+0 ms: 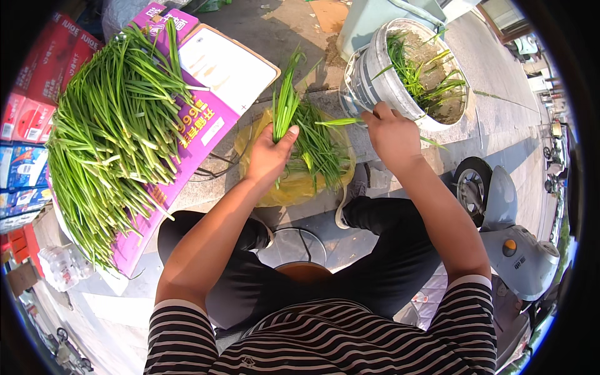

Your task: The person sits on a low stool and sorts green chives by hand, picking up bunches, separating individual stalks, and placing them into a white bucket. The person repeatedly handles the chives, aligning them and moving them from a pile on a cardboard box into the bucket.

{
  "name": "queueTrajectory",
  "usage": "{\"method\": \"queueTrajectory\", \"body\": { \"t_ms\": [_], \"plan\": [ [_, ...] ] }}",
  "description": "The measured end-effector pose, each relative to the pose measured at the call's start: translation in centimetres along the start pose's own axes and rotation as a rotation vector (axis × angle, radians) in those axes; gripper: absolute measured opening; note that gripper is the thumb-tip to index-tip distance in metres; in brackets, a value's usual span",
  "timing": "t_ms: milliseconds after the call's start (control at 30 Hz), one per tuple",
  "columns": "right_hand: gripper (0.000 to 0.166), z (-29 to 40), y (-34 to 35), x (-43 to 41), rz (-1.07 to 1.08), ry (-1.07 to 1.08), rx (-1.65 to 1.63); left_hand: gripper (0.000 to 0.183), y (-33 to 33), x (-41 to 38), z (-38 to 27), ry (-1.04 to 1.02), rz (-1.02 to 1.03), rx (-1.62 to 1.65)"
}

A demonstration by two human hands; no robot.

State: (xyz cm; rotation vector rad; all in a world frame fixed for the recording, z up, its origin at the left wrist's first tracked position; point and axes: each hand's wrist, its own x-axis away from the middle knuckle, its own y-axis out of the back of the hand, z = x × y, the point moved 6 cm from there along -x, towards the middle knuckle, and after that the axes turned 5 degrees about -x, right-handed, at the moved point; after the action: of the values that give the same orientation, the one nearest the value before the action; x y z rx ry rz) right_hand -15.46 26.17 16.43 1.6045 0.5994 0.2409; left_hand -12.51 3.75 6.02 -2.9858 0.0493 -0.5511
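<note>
Before my left knee, my left hand is shut around a small upright bunch of green garlic chives. My right hand pinches a loose chive leaf beside the rim of a dirty white plastic bucket. Inside that bucket lie several green and yellowish leaf scraps. Below and right of my left hand, more chives rest on a yellow plastic bag. A large heap of chives covers much of a purple printed cardboard sheet at the left.
Stacked drink cartons stand at the far left. A white board lies on the cardboard. Behind the bucket is a pale green container. A parked scooter stands close on the right, its wheel near my right arm.
</note>
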Motion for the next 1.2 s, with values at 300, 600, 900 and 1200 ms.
{"method": "queueTrajectory", "body": {
  "t_ms": [300,600,900,1200],
  "plan": [
    [0.030,4.8,4.4,-1.5,-0.244,0.089,-0.288,0.022,-1.4,0.1,1.4,-0.171,0.267,-0.105],
    [0.047,5.0,-2.8,1.6,-0.092,-0.387,-0.980,0.018,-2.4,0.8,0.9,0.047,0.226,0.310],
    [0.032,4.7,-8.1,-0.4,0.193,-0.767,-1.957,0.020,-3.6,0.5,1.1,0.118,0.251,0.122],
    [0.038,4.3,-8.5,-1.1,-0.026,-0.631,-1.616,0.024,-2.2,0.0,0.7,-0.058,0.148,0.102]
  ]
}}
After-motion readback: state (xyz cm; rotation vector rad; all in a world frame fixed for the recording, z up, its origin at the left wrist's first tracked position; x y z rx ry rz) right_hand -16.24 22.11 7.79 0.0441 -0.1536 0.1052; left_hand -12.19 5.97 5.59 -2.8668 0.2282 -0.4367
